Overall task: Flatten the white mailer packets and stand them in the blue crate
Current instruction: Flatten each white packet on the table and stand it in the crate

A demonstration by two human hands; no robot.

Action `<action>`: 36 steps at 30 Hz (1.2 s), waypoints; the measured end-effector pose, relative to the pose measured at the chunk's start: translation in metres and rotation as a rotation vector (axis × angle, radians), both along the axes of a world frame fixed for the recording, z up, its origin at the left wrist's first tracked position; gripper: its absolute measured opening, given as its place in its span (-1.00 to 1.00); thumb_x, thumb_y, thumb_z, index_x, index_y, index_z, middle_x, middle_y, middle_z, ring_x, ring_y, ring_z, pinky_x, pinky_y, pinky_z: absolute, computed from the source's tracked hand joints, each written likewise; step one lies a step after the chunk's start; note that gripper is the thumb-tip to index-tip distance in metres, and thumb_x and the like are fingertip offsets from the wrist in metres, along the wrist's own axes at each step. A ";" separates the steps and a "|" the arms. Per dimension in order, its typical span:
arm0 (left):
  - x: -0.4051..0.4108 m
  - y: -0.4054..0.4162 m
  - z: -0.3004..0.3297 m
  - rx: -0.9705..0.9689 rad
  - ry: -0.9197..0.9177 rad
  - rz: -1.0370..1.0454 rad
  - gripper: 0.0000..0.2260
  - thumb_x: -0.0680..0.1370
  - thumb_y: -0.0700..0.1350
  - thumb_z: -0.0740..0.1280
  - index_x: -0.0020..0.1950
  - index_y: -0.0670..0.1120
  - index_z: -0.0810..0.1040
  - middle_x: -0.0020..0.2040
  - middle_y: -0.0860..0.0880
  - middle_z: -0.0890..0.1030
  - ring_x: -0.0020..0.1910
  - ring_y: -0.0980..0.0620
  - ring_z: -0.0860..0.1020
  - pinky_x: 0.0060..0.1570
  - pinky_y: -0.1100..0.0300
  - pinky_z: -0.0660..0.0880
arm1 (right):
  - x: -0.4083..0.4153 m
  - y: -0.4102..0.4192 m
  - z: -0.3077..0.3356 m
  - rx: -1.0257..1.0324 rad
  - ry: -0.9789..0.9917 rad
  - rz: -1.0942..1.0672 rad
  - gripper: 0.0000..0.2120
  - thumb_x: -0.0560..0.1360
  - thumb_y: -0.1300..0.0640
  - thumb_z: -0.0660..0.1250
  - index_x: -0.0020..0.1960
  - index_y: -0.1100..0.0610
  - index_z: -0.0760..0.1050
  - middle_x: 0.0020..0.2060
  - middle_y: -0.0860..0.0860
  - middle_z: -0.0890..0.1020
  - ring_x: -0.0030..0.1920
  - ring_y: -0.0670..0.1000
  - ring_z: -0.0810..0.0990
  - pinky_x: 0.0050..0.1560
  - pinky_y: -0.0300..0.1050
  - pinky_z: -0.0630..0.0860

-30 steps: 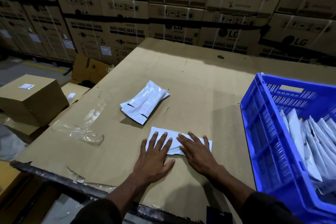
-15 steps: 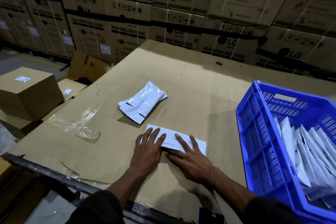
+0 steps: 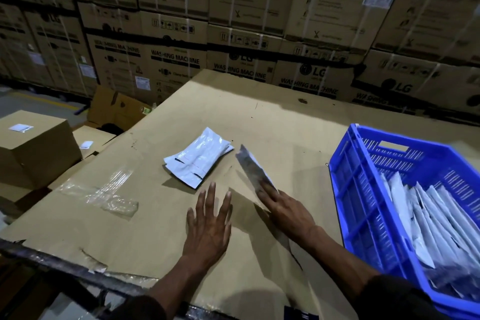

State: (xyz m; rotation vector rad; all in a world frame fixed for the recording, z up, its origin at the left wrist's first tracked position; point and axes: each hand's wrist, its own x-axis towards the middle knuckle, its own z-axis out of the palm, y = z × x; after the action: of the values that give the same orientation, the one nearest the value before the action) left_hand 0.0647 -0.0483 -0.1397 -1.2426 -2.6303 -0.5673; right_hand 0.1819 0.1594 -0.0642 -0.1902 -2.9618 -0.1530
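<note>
Many mailers already stand in the blue crate (image 3: pixel 345 189); a small stack of mailers (image 3: pixel 197 157) waits on the bench (image 3: pixel 272 122). The right hand (image 3: pixel 283 208) pinches one flattened mailer (image 3: pixel 253 167), and the left hand (image 3: pixel 207 223) lies spread, holding nothing

I see a broad sheet of brown cardboard (image 3: pixel 272 122) serving as the work surface, its near edge torn and ragged over a dark bar (image 3: pixel 65 266). Lying directly on it I count 1 small stack of white mailer packets (image 3: pixel 198 157) near the middle, a crumpled strip of clear plastic film (image 3: pixel 109 193) toward the left, and the blue crate (image 3: pixel 363 215) at the right edge, with white packets (image 3: pixel 436 221) standing tilted inside it. The left hand (image 3: pixel 209 228) lies on the bare cardboard with fingers straight and spread, just in front of the stack, apart from it.
</note>
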 end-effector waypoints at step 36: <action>0.134 0.241 0.188 0.105 0.298 -0.392 -0.41 0.57 0.21 0.21 0.54 -0.01 0.36 0.60 -0.18 0.24 0.58 -0.28 0.20 0.39 -0.50 0.18 | 0.188 0.133 0.172 0.081 0.353 -0.410 -0.47 0.27 0.44 0.41 0.23 0.20 0.59 0.28 0.27 0.57 -0.11 0.33 0.69 -0.26 0.23 0.64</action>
State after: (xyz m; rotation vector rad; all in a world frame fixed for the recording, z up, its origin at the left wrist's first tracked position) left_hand 0.1987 0.1928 0.0479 -1.6746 -2.1006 -0.5203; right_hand 0.3703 0.2928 0.1078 -0.7303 -2.5263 -0.2597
